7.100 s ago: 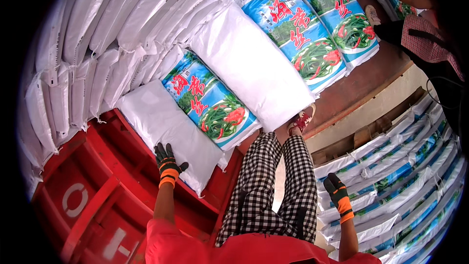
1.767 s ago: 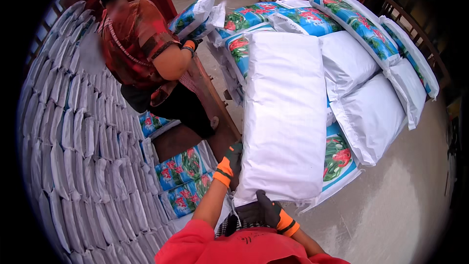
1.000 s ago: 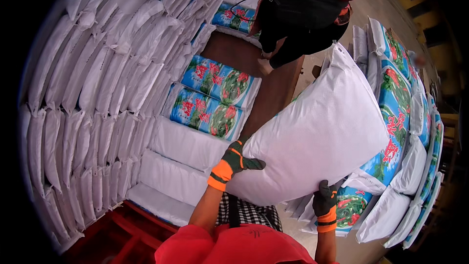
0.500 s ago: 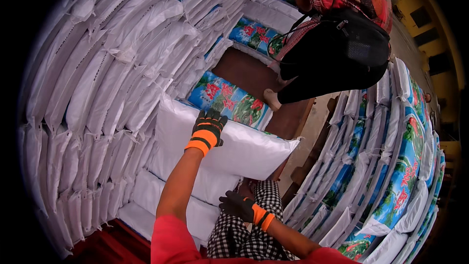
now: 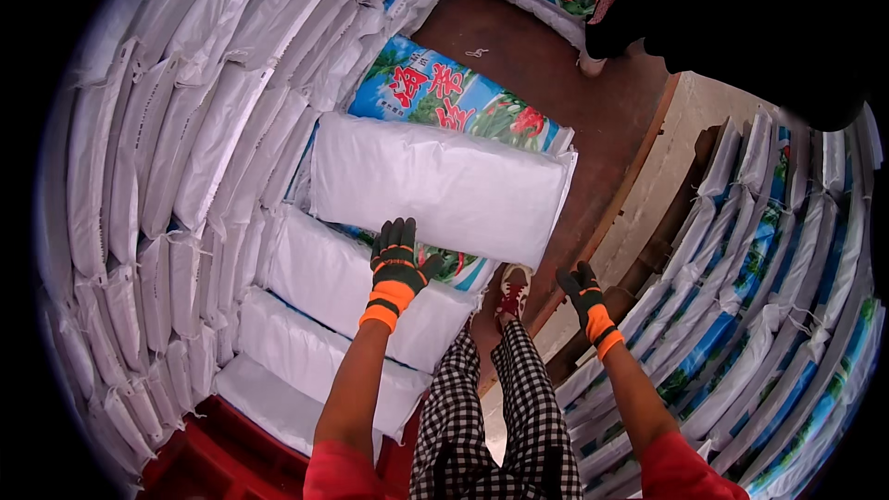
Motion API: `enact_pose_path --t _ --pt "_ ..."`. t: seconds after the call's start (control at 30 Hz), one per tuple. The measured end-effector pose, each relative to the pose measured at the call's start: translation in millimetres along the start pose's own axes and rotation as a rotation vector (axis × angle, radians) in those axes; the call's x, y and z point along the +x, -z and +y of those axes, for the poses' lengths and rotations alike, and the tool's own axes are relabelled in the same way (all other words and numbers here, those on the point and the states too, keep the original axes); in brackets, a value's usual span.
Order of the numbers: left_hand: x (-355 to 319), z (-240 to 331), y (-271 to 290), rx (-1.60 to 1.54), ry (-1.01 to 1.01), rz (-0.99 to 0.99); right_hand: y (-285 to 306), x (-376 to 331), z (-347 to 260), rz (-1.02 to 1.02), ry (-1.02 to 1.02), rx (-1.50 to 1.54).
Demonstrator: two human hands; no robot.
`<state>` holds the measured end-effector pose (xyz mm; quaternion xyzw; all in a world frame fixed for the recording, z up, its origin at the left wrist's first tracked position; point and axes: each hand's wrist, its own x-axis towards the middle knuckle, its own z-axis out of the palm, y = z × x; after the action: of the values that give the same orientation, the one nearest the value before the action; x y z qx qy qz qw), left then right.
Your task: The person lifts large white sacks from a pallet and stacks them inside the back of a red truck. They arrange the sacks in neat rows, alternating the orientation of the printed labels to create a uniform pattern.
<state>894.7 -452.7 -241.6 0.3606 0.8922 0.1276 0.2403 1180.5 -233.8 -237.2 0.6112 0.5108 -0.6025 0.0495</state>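
A plump white bag (image 5: 440, 181) lies across the low stack in front of me, its far edge overlapping a blue printed bag (image 5: 435, 88) with red lettering and a picture of green vegetables. At the white bag's near edge is my left hand (image 5: 398, 264), in a black and orange glove, fingers stretched and thumb spread. Whether its fingertips press on the bag, I cannot tell. Out to the right, over the gap beside the stack, my gloved right hand (image 5: 583, 292) is held with fingers extended and nothing in it. Under the left hand, a printed bag face (image 5: 454, 264) partly shows.
A tall wall of stacked white bags (image 5: 185, 130) rises on the left. More stacked bags (image 5: 741, 315) stand on the right. A person in dark clothes (image 5: 741, 28) is at the upper right, beside brown boarding (image 5: 519, 28). Red slatted pallets (image 5: 222, 454) show at the lower left.
The white bag now lies flatter and farther over the printed bag. My left hand has gone from its far edge to its near edge. My right hand has moved right, away from my legs.
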Motion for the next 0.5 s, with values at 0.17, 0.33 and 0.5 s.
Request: enact_pose_path --t 0.17,0.33,0.5 --pt "105 15 -20 0.101 -0.226 0.16 -53 101 13 0.187 0.088 -0.296" --pt "182 31 -61 0.266 -0.364 0.142 -101 128 33 0.128 0.166 0.166" --pt "183 27 -83 0.309 -0.347 0.123 -146 52 58 0.034 -0.043 0.289"
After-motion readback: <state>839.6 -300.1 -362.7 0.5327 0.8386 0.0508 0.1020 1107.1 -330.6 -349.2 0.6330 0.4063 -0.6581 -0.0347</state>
